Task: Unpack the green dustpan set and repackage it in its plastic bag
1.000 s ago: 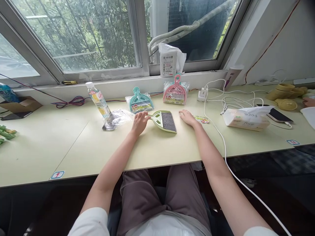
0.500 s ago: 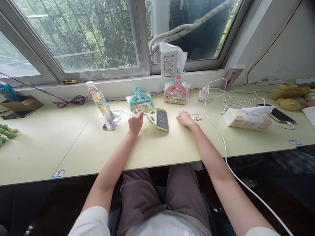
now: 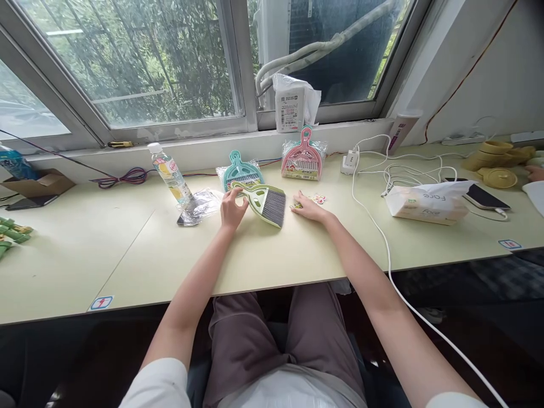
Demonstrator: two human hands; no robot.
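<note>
My left hand [image 3: 233, 209] is closed round the handle end of a light green dustpan [image 3: 255, 195] with a grey-bristled brush [image 3: 273, 207] nested in it. The pan's wide edge points right and toward me. My right hand [image 3: 309, 208] is just right of the bristles, its fingers closed on a small colourful printed card [image 3: 318, 199], which shows on both sides of the hand. Behind the green set stand a wrapped teal dustpan set [image 3: 240, 170] and a wrapped pink dustpan set [image 3: 302, 160].
A drink bottle [image 3: 170, 173] stands left, beside clear plastic wrap [image 3: 204, 204] over a dark phone-like object. On the right are a tissue pack [image 3: 427, 207], white cables [image 3: 374, 221] and a phone [image 3: 487, 198]. Another person's hand [image 3: 534, 173] shows at the far right.
My right hand has moved left toward the brush, bringing the card along, and its fingers have gone from spread flat to closed. The dustpan has shifted slightly left in my left hand.
</note>
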